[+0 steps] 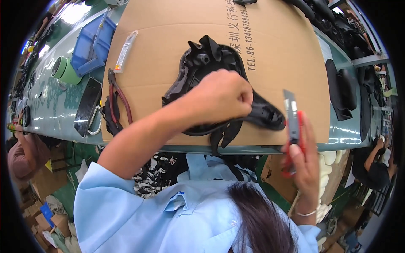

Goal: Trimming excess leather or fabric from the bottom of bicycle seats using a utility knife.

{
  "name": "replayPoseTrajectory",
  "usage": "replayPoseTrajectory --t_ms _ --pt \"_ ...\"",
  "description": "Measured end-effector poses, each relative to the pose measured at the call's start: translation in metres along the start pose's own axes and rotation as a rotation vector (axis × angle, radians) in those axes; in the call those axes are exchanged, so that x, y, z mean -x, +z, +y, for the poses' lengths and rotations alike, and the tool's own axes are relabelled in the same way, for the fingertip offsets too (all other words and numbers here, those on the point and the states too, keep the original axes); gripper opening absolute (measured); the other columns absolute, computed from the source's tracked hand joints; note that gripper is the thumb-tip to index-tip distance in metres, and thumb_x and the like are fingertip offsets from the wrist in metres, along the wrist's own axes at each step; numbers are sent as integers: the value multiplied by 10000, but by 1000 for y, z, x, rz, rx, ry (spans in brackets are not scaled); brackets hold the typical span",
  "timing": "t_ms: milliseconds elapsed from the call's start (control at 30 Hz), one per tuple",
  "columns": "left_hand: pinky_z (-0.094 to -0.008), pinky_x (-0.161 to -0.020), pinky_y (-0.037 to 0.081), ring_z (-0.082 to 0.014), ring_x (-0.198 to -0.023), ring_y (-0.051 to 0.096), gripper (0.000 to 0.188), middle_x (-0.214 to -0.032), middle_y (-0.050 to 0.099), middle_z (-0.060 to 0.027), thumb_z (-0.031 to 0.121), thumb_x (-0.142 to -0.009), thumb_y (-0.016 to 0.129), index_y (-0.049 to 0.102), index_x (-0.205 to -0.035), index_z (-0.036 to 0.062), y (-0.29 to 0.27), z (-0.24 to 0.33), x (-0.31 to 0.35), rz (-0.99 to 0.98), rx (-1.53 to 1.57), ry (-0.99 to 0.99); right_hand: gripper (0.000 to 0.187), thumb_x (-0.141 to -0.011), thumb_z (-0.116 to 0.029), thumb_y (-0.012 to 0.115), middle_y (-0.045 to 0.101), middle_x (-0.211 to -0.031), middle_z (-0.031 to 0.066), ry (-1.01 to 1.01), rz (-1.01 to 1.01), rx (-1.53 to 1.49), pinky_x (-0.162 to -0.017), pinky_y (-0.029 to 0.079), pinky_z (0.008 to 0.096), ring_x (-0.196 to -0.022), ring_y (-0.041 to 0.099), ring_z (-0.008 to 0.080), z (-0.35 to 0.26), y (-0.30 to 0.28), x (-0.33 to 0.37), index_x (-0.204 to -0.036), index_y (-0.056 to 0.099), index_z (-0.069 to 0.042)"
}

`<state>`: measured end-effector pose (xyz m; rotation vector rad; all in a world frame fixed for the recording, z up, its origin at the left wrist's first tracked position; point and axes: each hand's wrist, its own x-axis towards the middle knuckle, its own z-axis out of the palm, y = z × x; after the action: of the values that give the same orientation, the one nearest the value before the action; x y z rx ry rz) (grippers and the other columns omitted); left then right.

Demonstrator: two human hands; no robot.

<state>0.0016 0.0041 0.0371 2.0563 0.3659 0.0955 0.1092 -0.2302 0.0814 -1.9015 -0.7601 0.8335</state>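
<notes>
A black bicycle saddle [263,114] lies underside up on the cardboard, its narrow nose pointing right and its loose cover edges curling upward. Over its middle, my left hand [225,93] is closed in a fist; its fingertips and whatever they may grip are hidden. A dark strip [225,135] of cover material hangs from the saddle past the table's near edge. To the right of the nose, my right hand [304,158] is wrapped round a red and grey utility knife [292,126]. The knife's blade is out, points away from me and stands apart from the saddle.
Left of the saddle lie red-handled pliers [121,99], a clear plastic tube [125,51], a phone [87,107] and a string of white beads [93,120]. Beyond them are a green tape roll [65,71] and blue bins [90,46]. Black saddle parts [341,86] lie right.
</notes>
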Motion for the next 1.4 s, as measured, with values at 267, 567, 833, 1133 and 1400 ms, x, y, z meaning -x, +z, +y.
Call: replayPoseTrajectory --t_ms 267,567,833,1133,1400 --pt "-220 -618 389 -71 -645 520 124 -673 604 13 119 -724 740 671 -753 20 -6 -13 -26 7 382 -184 563 -977 -128 414 576 -816 91 353 -190 -573 -554 497 248 -589 535 105 -11 52 -7 -1512 246 -78" --pt "-178 -699 407 -39 -726 541 151 -789 621 23 146 -807 751 662 -865 40 -22 -20 -20 325 939 122 600 -905 -198 589 612 -904 111 220 -708 -780 -561 494 243 -609 592 133 3 29 13 -1406 361 41" --pt "-373 -986 421 -307 -1119 588 374 -1244 601 -173 336 -957 544 627 -1200 64 -30 -58 11 650 -39 2 333 -951 -194 591 587 -857 37 -22 22 -408 -623 530 272 -707 621 120 3 78 -63 -1205 472 -14" --pt "-352 -750 415 -255 -761 550 247 -724 583 -81 288 -830 719 703 -837 41 29 24 54 696 -435 -35 369 -921 -216 640 611 -890 54 -191 19 -122 -734 489 257 -806 592 109 -1 41 -103 -1213 549 -12" --pt "-380 -664 386 -222 -668 538 209 -633 548 -57 248 -835 685 625 -756 64 72 28 17 618 -379 -92 522 -884 -33 627 650 -1181 182 -566 105 365 -856 508 356 -955 672 291 35 -2 -37 -1384 474 -30"
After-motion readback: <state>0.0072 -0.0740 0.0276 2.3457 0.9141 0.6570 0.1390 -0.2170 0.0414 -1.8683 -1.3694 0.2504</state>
